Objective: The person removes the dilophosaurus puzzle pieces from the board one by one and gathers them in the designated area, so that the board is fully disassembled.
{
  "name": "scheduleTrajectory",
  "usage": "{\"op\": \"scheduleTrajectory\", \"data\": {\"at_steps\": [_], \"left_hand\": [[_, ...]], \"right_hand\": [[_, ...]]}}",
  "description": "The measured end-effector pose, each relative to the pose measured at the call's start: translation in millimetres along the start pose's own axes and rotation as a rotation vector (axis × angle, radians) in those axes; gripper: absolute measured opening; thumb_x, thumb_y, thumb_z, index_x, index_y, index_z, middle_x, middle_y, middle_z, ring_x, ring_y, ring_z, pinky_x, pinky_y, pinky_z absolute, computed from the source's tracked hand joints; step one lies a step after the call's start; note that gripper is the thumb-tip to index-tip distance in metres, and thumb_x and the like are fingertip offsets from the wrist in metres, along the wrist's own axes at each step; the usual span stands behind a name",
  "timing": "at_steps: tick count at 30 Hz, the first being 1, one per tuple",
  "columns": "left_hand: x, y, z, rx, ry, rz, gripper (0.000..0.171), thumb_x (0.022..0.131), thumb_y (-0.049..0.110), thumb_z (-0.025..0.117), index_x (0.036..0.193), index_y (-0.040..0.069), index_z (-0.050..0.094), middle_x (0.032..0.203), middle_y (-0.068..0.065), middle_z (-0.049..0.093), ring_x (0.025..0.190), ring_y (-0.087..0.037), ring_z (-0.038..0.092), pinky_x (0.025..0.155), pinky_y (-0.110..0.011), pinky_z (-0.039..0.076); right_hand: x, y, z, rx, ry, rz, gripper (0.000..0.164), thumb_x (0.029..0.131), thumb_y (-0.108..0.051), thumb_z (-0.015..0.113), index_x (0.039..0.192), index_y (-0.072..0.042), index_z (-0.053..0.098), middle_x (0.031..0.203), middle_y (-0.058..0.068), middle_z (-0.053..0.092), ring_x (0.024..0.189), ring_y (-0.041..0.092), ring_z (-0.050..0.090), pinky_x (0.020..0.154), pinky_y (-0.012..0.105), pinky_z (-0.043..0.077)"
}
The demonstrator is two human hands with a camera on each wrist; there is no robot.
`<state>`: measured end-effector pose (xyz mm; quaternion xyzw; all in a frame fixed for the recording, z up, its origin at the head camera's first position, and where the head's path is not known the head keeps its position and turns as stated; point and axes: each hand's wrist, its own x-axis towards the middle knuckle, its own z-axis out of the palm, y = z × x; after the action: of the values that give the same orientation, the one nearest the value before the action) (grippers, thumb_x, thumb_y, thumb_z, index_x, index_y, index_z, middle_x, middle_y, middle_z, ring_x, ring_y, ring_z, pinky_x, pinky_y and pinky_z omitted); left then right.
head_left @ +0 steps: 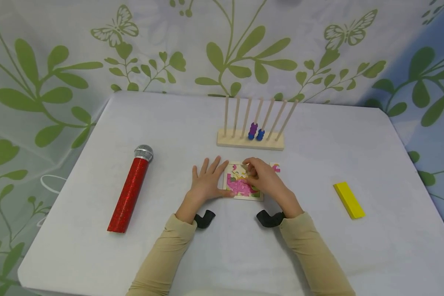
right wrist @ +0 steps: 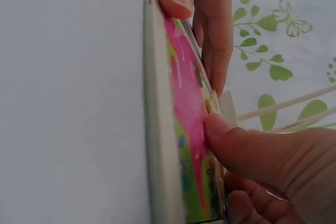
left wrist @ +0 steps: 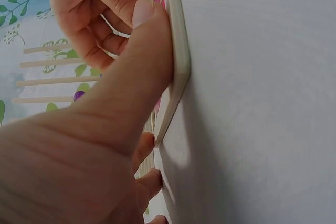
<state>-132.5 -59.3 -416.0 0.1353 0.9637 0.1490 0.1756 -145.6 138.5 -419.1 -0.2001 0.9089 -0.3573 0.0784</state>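
Note:
A small wooden jigsaw puzzle with a pink and green picture lies in its light frame at the table's middle. My left hand spreads its fingers beside the frame's left side. Its thumb rests on the near left corner. Over the upper right of the puzzle, my right hand bends its fingers and appears to pinch a yellowish puzzle piece, with its thumb close to the picture. The right fingers partly hide the piece in the head view. Another loose piece lies just right of the frame.
Behind the puzzle stands a wooden peg rack with upright rods and a few purple and blue beads. A red glitter microphone lies to the left, a yellow block to the right. White cloth covers the table.

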Motion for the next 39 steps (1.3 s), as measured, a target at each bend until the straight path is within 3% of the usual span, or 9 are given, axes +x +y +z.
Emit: {"op": "scheduleTrajectory", "data": {"at_steps": [4,13,17,21,24,27,31,35,39], "left_hand": [[-0.5,0.7,-0.6,-0.01,0.003,0.003,0.1,0.067,0.06,0.068,0.146,0.024,0.02,0.151,-0.002,0.008,0.136,-0.032,0.0,0.102,-0.059,0.002],[0.6,1.1,0.2,-0.005,-0.005,-0.002,0.099,0.067,0.061,0.067,0.146,0.025,0.019,0.151,-0.002,0.007,0.136,-0.032,0.0,0.102,-0.059,0.002],[0.5,0.9,0.8,-0.013,0.0,0.004,0.099,0.067,0.061,0.068,0.146,0.025,0.019,0.151,-0.002,0.007,0.136,-0.032,-0.001,0.102,-0.059,0.002],[1.4,-0.6,2.4,-0.009,-0.002,-0.001,0.1,0.067,0.061,0.067,0.146,0.025,0.018,0.151,-0.001,0.005,0.136,-0.031,-0.002,0.102,-0.058,0.001],[0.8,-1.3,2.5,-0.012,0.002,-0.004,0.1,0.067,0.06,0.068,0.146,0.025,0.018,0.151,-0.001,0.005,0.136,-0.031,-0.002,0.102,-0.058,0.0],[0.0,-0.3,1.9,-0.017,0.003,-0.003,0.101,0.066,0.059,0.069,0.146,0.024,0.018,0.151,-0.002,0.005,0.136,-0.031,-0.002,0.102,-0.058,-0.001],[-0.7,0.1,1.2,-0.02,-0.005,-0.009,0.101,0.066,0.059,0.069,0.146,0.024,0.018,0.151,-0.002,0.004,0.136,-0.031,-0.003,0.102,-0.058,-0.002],[-0.2,-0.3,2.1,-0.02,-0.006,-0.014,0.101,0.067,0.059,0.069,0.146,0.024,0.017,0.151,-0.002,0.004,0.136,-0.031,-0.004,0.102,-0.058,-0.002],[1.3,0.4,3.8,-0.035,-0.003,-0.003,0.1,0.067,0.058,0.07,0.146,0.023,0.018,0.151,-0.002,0.004,0.136,-0.031,-0.004,0.101,-0.059,-0.003]], "right_hand": [[-2,1,2,-0.018,0.011,-0.017,0.036,0.079,-0.01,0.071,0.111,0.0,0.057,0.093,0.009,0.053,0.083,0.022,0.051,0.075,0.036,0.047],[0,-10,15,-0.185,0.098,0.017,0.047,0.075,-0.031,0.074,0.099,0.004,0.055,0.088,0.013,0.051,0.076,0.024,0.048,0.069,0.037,0.044],[0,-10,15,-0.127,0.103,0.09,0.042,0.077,-0.027,0.073,0.1,0.003,0.056,0.091,0.012,0.053,0.081,0.024,0.05,0.074,0.037,0.044],[-8,-3,2,0.005,0.104,0.1,0.039,0.08,-0.021,0.07,0.108,0.002,0.057,0.097,0.013,0.053,0.084,0.024,0.051,0.073,0.037,0.045],[-18,11,-19,0.039,0.154,0.076,0.034,0.083,-0.014,0.067,0.111,0.003,0.058,0.098,0.016,0.054,0.083,0.026,0.051,0.071,0.038,0.045],[-33,34,-41,0.022,0.207,0.1,0.031,0.085,-0.01,0.063,0.114,0.002,0.058,0.099,0.019,0.054,0.086,0.029,0.052,0.073,0.041,0.045],[-52,59,-64,0.024,0.184,0.223,0.032,0.09,-0.012,0.056,0.121,-0.001,0.053,0.105,0.02,0.05,0.091,0.032,0.05,0.077,0.044,0.045],[-61,72,-72,0.021,0.147,0.312,0.035,0.092,-0.017,0.054,0.125,-0.004,0.051,0.106,0.02,0.048,0.093,0.034,0.047,0.078,0.044,0.043],[-62,77,-72,0.0,0.157,0.316,0.038,0.09,-0.015,0.056,0.126,-0.004,0.05,0.104,0.021,0.047,0.089,0.033,0.046,0.074,0.042,0.042]]}}
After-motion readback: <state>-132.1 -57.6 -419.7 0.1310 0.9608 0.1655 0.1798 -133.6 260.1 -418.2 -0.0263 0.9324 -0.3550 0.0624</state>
